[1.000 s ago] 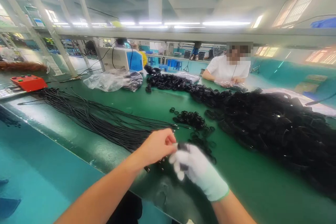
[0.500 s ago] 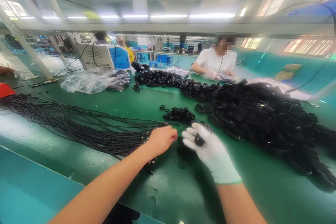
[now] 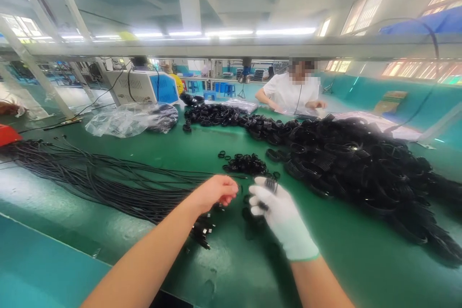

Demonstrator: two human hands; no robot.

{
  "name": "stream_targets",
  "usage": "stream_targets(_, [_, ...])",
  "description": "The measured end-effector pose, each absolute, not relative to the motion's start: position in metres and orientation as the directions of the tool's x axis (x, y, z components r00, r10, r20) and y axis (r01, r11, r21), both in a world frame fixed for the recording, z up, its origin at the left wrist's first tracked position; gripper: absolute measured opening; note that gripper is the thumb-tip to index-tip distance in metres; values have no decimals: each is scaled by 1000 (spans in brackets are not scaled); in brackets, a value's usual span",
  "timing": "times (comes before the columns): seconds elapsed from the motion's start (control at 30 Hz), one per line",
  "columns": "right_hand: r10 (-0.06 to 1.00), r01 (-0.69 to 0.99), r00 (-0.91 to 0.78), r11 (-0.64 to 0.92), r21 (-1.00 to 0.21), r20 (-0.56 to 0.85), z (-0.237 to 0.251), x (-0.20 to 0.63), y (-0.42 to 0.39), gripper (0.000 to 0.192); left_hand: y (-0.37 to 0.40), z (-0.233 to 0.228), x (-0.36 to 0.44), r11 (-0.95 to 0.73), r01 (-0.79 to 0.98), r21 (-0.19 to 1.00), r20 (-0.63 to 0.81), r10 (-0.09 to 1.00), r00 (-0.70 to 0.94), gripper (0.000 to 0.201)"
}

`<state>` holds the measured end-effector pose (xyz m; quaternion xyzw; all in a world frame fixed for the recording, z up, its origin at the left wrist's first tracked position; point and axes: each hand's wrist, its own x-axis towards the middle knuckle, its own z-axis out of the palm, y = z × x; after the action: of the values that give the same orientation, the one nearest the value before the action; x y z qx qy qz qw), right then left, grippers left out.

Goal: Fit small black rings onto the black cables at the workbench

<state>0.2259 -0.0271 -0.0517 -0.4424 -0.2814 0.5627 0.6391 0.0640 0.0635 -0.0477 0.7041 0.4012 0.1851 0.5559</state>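
Note:
My left hand (image 3: 218,188) is bare, its fingers pinched together above the connector ends of a long bundle of black cables (image 3: 119,185). A small dark thing shows at its fingertips, too small to make out. My right hand (image 3: 276,211), in a white glove, is closed around a coiled black cable (image 3: 271,184), partly hidden by the fingers. The two hands face each other, a little apart. Just beyond them lies a heap of small black rings (image 3: 249,163). Some dark pieces (image 3: 252,216) lie on the green table below my right hand.
A large pile of coiled black cables (image 3: 346,163) spreads over the right side of the green table (image 3: 231,269). Clear plastic bags (image 3: 122,119) and a white-and-blue machine (image 3: 139,87) stand at the back left. Across the table sits a person in white (image 3: 288,89).
My left hand has shifted slightly left, its fingers still pinched. My right hand has turned, its fingers curling more around the coil. The view has tilted up a little.

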Motion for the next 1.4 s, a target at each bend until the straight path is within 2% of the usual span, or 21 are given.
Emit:
stream_targets(0.17, [976,-411,182,-33,-911,-117,-60,196,-23,56,27,-46,64,110,155,982,-181,788,588,17])
stream_targets(0.3, [979,-451,158,-42,-892,-126,-63,185,-28,45,12,-53,63,127,71,989,-146,859,491,14])
stream_targets(0.4, [988,-673,-134,-148,-725,-77,-67,189,-35,44,3,-52,54,163,-41,986,-122,862,492,17])
stream_targets(0.47, [926,-769,-370,-256,-586,81,-68,193,-39,41,-4,-47,45,244,-257,935,-66,833,550,18])
stream_targets(0.53, [836,-770,-498,-305,-560,229,-68,196,-42,36,-8,-41,36,338,-431,837,27,760,649,20])
stream_targets(0.57, [807,-758,-526,-301,-578,268,-67,196,-43,34,-8,-37,31,367,-436,821,59,706,706,20])
stream_targets(0.63, [794,-722,-542,-271,-637,276,-64,195,-45,32,-5,-29,22,310,-253,917,16,603,798,16])
stream_targets(0.7, [817,-667,-529,-235,-707,228,-61,194,-46,28,-1,-18,15,87,62,994,-101,579,809,8])
stream_targets(0.77, [847,-622,-503,-218,-752,171,-59,192,-46,24,2,-7,10,-174,325,930,-165,590,790,6])
stream_targets(0.8, [855,-609,-496,-220,-762,149,-58,191,-46,25,2,-1,9,-282,394,875,-171,580,796,5])
stream_targets(0.87, [864,-600,-491,-243,-762,111,-57,192,-46,27,1,8,7,-427,440,790,-158,551,819,5])
stream_targets(0.93, [884,-603,-466,-284,-745,40,-56,194,-45,32,-1,13,5,-489,467,736,-129,576,807,12])
stream_targets(1.03, [919,-603,-382,-326,-728,-95,-56,201,-44,39,1,15,2,-427,532,731,-119,688,715,28])
stream_targets(1.1, [919,-562,-378,-326,-760,-115,-55,204,-43,43,4,13,1,-352,532,770,-123,736,666,33])
stream_targets(1.23, [886,-345,-444,-306,-887,-132,-52,197,-42,54,6,8,4,-368,484,794,-60,746,664,48])
stream_targets(1.4, [886,16,-374,-288,-957,-273,-59,181,-39,64,-5,-4,13,-441,463,769,-2,723,691,57])
